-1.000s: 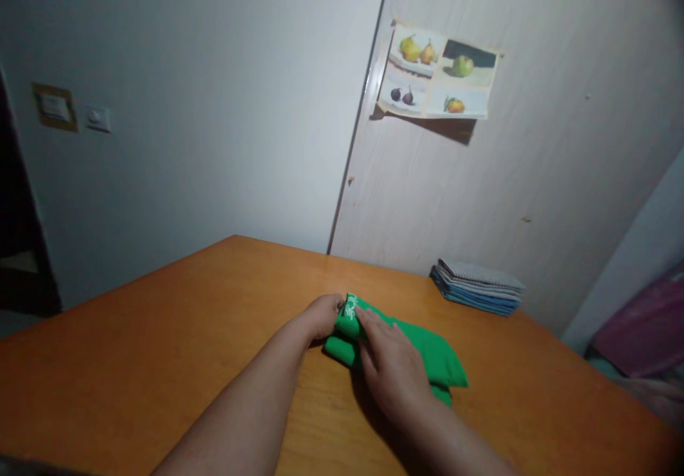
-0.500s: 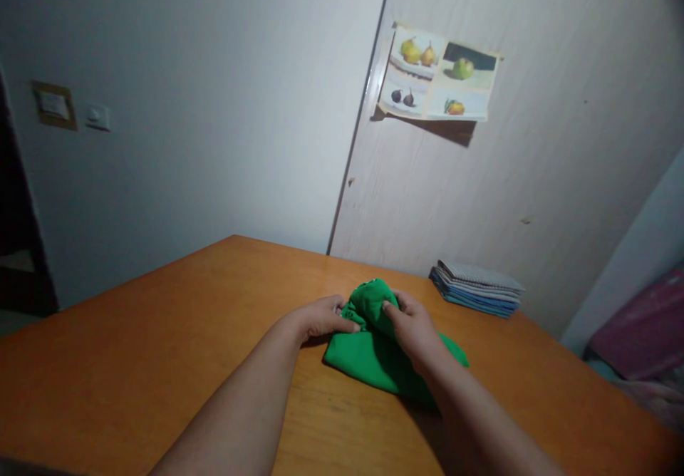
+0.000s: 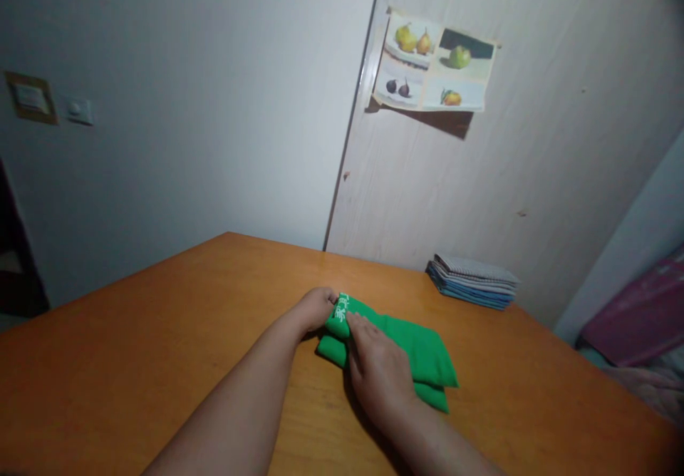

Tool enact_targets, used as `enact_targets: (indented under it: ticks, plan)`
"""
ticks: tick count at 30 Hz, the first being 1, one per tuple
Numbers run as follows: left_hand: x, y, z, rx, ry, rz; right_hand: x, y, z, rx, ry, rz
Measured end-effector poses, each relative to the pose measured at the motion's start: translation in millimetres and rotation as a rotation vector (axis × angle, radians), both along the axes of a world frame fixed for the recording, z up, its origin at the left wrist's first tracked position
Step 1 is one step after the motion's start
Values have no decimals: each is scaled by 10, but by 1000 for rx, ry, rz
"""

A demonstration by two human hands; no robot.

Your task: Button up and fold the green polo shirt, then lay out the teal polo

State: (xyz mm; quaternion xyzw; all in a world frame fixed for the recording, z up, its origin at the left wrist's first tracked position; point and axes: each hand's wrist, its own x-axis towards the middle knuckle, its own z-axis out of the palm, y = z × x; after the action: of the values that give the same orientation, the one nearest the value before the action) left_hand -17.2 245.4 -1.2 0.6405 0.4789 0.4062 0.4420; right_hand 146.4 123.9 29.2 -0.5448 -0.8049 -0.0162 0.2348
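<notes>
A green cloth point(image 3: 417, 344) lies folded in layers on the orange-brown wooden table, with white printed characters at its left end. My left hand point(image 3: 317, 310) is closed at that left end, its fingertips partly hidden as they pinch the edge. Across the front of the upper layer rests my right hand point(image 3: 380, 369), palm down with the fingers stretched out toward the white print. The lower layer sticks out a little on the near side.
A stack of folded grey and blue cloths point(image 3: 473, 283) sits at the table's back right. Behind the table point(image 3: 160, 333) stands a wall with a fruit picture point(image 3: 435, 66) taped up. Pink fabric point(image 3: 635, 312) is off the table's right side.
The bunched upper part of the green cloth has been laid down flat over the lower layer, showing the white print. My right hand went from pinching it to lying flat on it.
</notes>
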Motion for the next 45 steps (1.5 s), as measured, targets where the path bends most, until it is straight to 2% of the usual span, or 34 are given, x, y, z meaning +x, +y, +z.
enact_targets:
  ticks: [7, 11, 14, 17, 18, 20, 23, 25, 28, 31, 33, 35, 39, 42, 45]
  plan:
    - [-65, -47, 44, 20, 59, 95, -95, 33, 11, -68, -202, -24]
    - [-4, -99, 198, 96, 105, 217, -144, -38, -74, -81, -231, -9]
    - [99, -190, 369, 342, 208, 285, -145, -93, -95, -106, -175, 2]
    - [221, -299, 439, 629, 369, 135, -83, -131, -31, -129, -88, 77]
    - [249, -326, 424, 650, 435, 58, -43, -146, -1, -127, -50, 120]
    - [273, -354, 355, 586, 605, -64, 67, -190, 58, -113, 36, 220]
    - [247, -341, 246, 402, 837, -128, 310, -274, 122, -58, 234, 291]
    - [220, -326, 220, 317, 917, -121, 519, -309, 152, 18, 449, 220]
    - [204, -332, 257, 284, 977, -108, 883, -287, 169, 99, 843, 15]
    - [233, -396, 362, 329, 1052, -76, 1243, -213, 101, 86, 1130, -162]
    - [290, -477, 459, 412, 1092, -50, 1437, -172, -5, 31, 1198, -230]
    - [389, -582, 559, 516, 1087, -73, 1573, -153, -133, -44, 1159, -261]
    - [691, -780, 637, 647, 1027, -282, 1665, -190, -286, -122, 837, -254]
    - [881, -830, 536, 679, 1018, -354, 1632, -257, -259, -161, 580, -185]
    - [929, -789, 402, 633, 967, -309, 1592, -327, -195, -169, 418, -139]
